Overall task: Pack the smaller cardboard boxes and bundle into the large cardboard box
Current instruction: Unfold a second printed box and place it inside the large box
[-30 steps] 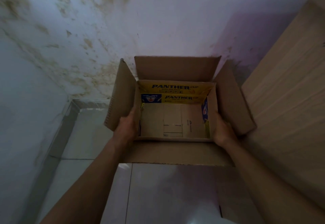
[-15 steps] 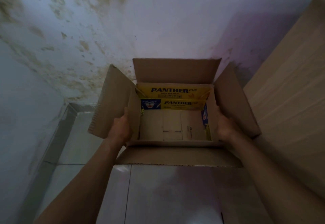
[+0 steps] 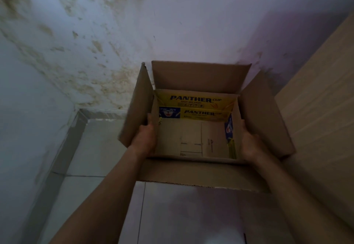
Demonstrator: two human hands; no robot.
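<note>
Right now both hands clamp one big box [image 3: 197, 75] by its side walls: left hand [image 3: 143, 138] w/ fingers hooked over the left wall's rim, right hand [image 3: 249, 144] pressed flat on the right wall's outside. Box sits straight ahead, centred btwn the arms, so neither hand is nearer. Its four flaps stand open; its long axis runs left-right across the person.

Inside, approx. at the far wall, yellow printed cartons [image 3: 195, 107] show "PANTHER" lettering twice, so prob. two of them, stacked or side by side; can't tell which. A blue-yellow edge [image 3: 229, 132] runs along the right inner wall, poss. another carton. Near part of the box bottom looks bare. No bundle in view.

Box seems held over the tile floor [image 3: 99, 147], near the stained wall [image 3: 95, 42], wood panel [image 3: 316, 109] to the right.
</note>
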